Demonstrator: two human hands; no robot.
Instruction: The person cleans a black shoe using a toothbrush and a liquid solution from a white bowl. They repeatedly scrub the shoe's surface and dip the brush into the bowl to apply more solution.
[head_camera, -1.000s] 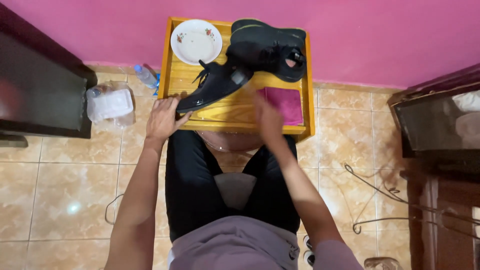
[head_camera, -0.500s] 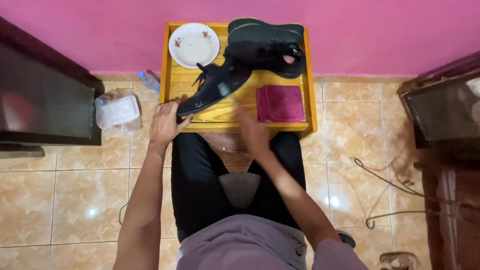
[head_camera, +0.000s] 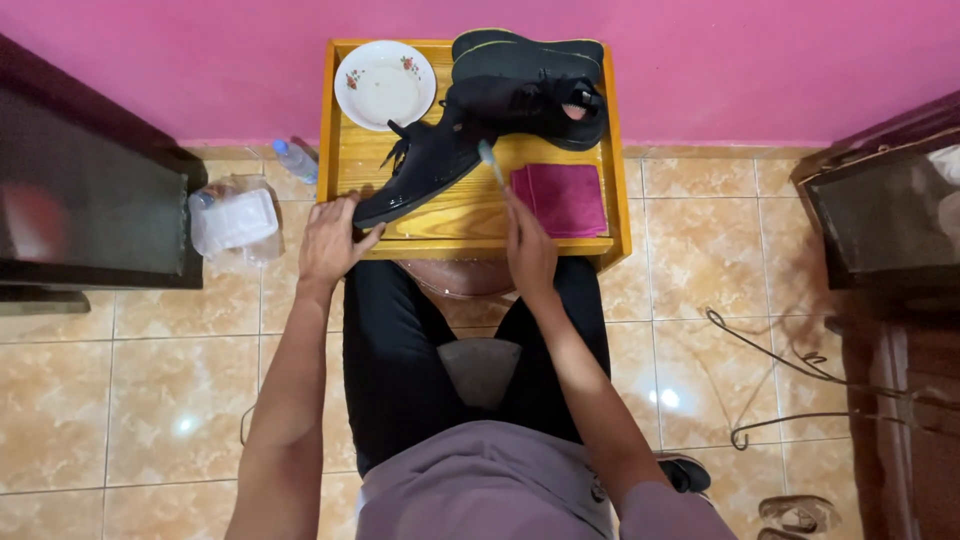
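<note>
Head view: glossy black shoe (head_camera: 425, 165), slim toothbrush (head_camera: 492, 165)

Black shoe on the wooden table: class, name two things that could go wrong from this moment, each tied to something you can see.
1. The left hand steadies only the toe of the black shoe, so brushing might twist it loose.
2. The brush in the right hand works close to the white plate and magenta cloth; flicked dirt could land on either.

A pink wall (head_camera: 750, 60) rises behind beige glossy floor tiles (head_camera: 150, 400), with dark wooden cabinets (head_camera: 80, 190) on both sides.
</note>
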